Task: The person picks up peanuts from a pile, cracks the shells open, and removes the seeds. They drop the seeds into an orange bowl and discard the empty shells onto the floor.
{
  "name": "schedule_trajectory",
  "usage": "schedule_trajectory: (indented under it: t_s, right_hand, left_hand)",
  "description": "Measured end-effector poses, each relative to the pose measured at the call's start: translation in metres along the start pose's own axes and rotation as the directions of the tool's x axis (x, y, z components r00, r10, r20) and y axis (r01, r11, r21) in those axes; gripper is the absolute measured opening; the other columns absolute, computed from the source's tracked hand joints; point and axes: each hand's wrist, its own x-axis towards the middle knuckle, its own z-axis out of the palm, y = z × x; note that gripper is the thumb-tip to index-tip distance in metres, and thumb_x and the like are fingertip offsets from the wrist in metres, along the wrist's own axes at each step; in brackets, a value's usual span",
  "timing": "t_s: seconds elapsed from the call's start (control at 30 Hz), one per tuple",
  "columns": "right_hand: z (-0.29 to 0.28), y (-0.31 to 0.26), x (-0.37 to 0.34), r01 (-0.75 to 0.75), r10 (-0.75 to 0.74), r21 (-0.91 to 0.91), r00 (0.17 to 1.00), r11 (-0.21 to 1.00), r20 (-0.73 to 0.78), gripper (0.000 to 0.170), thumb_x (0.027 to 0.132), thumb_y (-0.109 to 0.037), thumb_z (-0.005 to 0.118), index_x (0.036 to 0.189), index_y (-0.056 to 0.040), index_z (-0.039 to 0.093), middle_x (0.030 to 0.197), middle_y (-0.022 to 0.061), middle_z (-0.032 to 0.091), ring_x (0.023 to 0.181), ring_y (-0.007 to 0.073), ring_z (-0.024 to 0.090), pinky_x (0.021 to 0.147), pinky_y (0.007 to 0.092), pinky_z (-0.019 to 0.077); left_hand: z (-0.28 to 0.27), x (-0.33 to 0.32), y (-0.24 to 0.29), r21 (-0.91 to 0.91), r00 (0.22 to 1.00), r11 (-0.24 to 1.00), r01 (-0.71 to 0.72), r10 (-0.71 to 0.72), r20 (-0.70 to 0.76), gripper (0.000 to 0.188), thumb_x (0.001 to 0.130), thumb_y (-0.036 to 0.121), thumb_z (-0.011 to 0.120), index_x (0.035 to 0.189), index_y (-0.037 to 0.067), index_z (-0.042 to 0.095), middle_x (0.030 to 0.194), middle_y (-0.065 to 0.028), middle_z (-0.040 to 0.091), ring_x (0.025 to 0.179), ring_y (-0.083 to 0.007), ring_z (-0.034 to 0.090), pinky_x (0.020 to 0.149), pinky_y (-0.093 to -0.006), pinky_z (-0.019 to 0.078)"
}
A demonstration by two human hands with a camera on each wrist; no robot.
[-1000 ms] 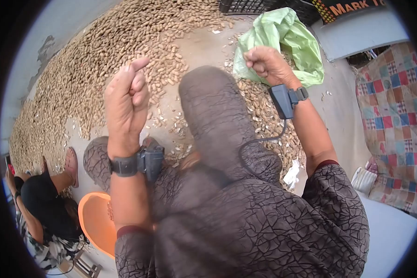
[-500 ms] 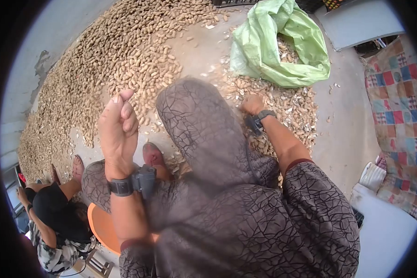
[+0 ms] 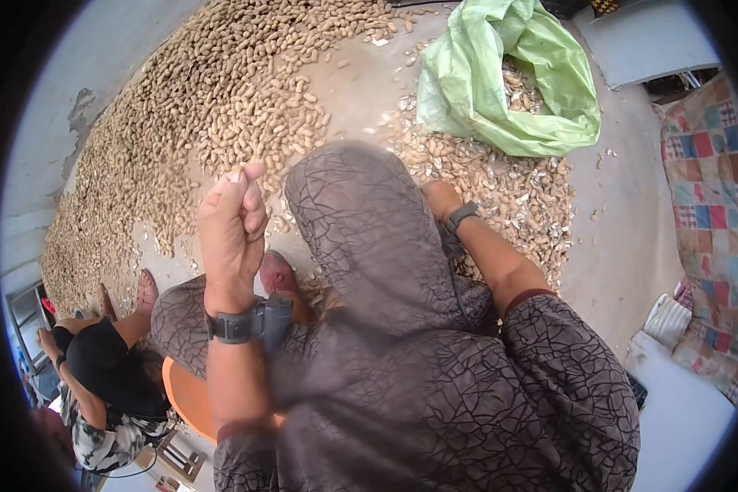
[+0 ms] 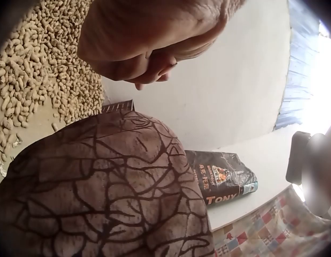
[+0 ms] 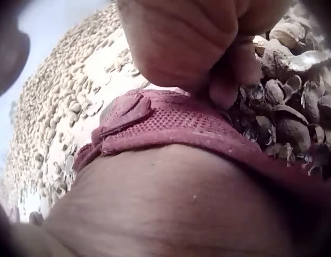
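Observation:
My left hand [image 3: 234, 230] is raised beside the knee, its fingers curled and the thumb tip against the index finger. Nothing shows in its grip. In the left wrist view the left hand [image 4: 149, 37] hangs above the patterned trouser knee [image 4: 112, 182]. Low beside the other side of the leg, my right hand [image 3: 443, 201] reaches down at the edge of the peanut shells [image 3: 508, 193]. The right wrist view has the right hand [image 5: 181, 43] with bent fingers right at a dark red mesh shoe [image 5: 176, 120]; I cannot tell whether it holds anything.
A large heap of unshelled peanuts [image 3: 180, 107] spreads along the wall. Behind the shells stands a green sack [image 3: 476, 90] with shells inside. An orange basin [image 3: 187, 398] sits near my left arm. Another person [image 3: 115, 369] sits at far left. A patchwork cloth [image 3: 709, 213] hangs at right.
My right hand has come down from in front of the green sack to the shells beside my leg. The left hand stays raised and curled. The head view has shifted slightly.

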Motion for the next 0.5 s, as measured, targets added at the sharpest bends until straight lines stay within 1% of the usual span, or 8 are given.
schedule_trajectory:
  t_s: [0.03, 0.07, 0.13, 0.27, 0.37, 0.43, 0.5]
  right_hand:
    - [0.002, 0.003, 0.001, -0.009, 0.009, 0.011, 1.0, 1.0, 0.016, 0.021, 0.077, -0.017, 0.051, 0.08, 0.0003, 0.064, 0.085, 0.0244, 0.06, 0.083, 0.0382, 0.058, 0.075, 0.0424, 0.0453]
    - [0.004, 0.007, 0.001, -0.009, 0.009, 0.011, 1.0, 1.0, 0.018, 0.021, 0.077, -0.017, 0.051, 0.08, 0.0003, 0.064, 0.085, 0.0244, 0.06, 0.083, 0.0382, 0.058, 0.075, 0.0424, 0.0453]
    - [-0.001, 0.007, -0.002, 0.065, -0.063, -0.031, 0.997, 0.997, 0.048, 0.022, 0.078, -0.016, 0.049, 0.081, 0.0011, 0.064, 0.085, 0.0252, 0.06, 0.083, 0.0385, 0.058, 0.075, 0.0426, 0.0452]
    - [-0.002, 0.005, -0.004, 0.078, -0.078, -0.03, 0.997, 0.996, 0.008, 0.022, 0.077, -0.016, 0.05, 0.081, 0.0008, 0.064, 0.085, 0.0254, 0.06, 0.083, 0.0387, 0.058, 0.074, 0.0427, 0.0453]
    - [-0.003, 0.003, 0.001, 0.072, -0.071, -0.044, 0.997, 0.996, 0.028, 0.022, 0.077, -0.017, 0.05, 0.08, 0.0008, 0.064, 0.085, 0.0257, 0.06, 0.083, 0.0383, 0.058, 0.074, 0.0429, 0.0453]
    - [-0.013, -0.006, 0.001, 0.086, -0.078, -0.079, 0.992, 0.993, 0.096, 0.023, 0.077, -0.017, 0.051, 0.08, 0.0026, 0.063, 0.085, 0.026, 0.06, 0.085, 0.0376, 0.059, 0.074, 0.0423, 0.0455]
    - [-0.016, -0.007, 0.004, 0.083, -0.076, -0.063, 0.992, 0.995, 0.1, 0.025, 0.077, -0.018, 0.052, 0.081, 0.0036, 0.063, 0.087, 0.0262, 0.06, 0.086, 0.0378, 0.059, 0.075, 0.0417, 0.0454]
  left_hand:
    - [0.002, 0.0, 0.0, -0.025, 1.0, 1.0, 0.0, 0.0, 0.0, 0.021, 0.091, 0.015, 0.051, 0.099, -0.005, 0.056, 0.063, 0.0011, 0.047, 0.046, -0.004, 0.035, 0.04, -0.0158, 0.0258]
    - [0.004, 0.0, -0.001, -0.024, 1.0, 1.0, 0.001, -0.001, -0.002, 0.021, 0.091, 0.015, 0.051, 0.099, -0.005, 0.056, 0.063, 0.0011, 0.047, 0.046, -0.004, 0.035, 0.04, -0.0158, 0.0258]
    - [0.006, 0.001, -0.003, -0.014, 1.0, 1.0, -0.005, 0.005, 0.005, 0.021, 0.091, 0.014, 0.05, 0.099, -0.005, 0.056, 0.062, 0.0011, 0.047, 0.045, -0.0037, 0.035, 0.04, -0.0157, 0.0254]
    - [0.009, 0.0, -0.005, 0.032, 1.0, 0.999, -0.023, 0.023, -0.014, 0.019, 0.091, 0.013, 0.051, 0.095, -0.004, 0.058, 0.061, 0.0015, 0.047, 0.044, -0.0033, 0.036, 0.039, -0.0156, 0.0251]
    - [0.01, -0.001, -0.007, 0.045, 0.999, 0.999, -0.014, 0.016, -0.038, 0.019, 0.091, 0.013, 0.051, 0.094, -0.004, 0.059, 0.06, 0.0017, 0.047, 0.044, -0.0033, 0.035, 0.039, -0.0155, 0.0252]
    - [0.007, 0.001, -0.009, 0.04, 0.999, 0.999, -0.021, 0.023, -0.032, 0.018, 0.091, 0.013, 0.051, 0.093, -0.004, 0.059, 0.061, 0.0016, 0.048, 0.044, -0.0032, 0.035, 0.04, -0.0152, 0.0255]
    - [0.005, 0.003, -0.01, 0.085, 1.0, 0.996, -0.008, 0.008, -0.007, 0.021, 0.093, 0.015, 0.049, 0.098, -0.004, 0.057, 0.063, 0.0019, 0.048, 0.044, -0.0028, 0.034, 0.039, -0.0147, 0.0252]
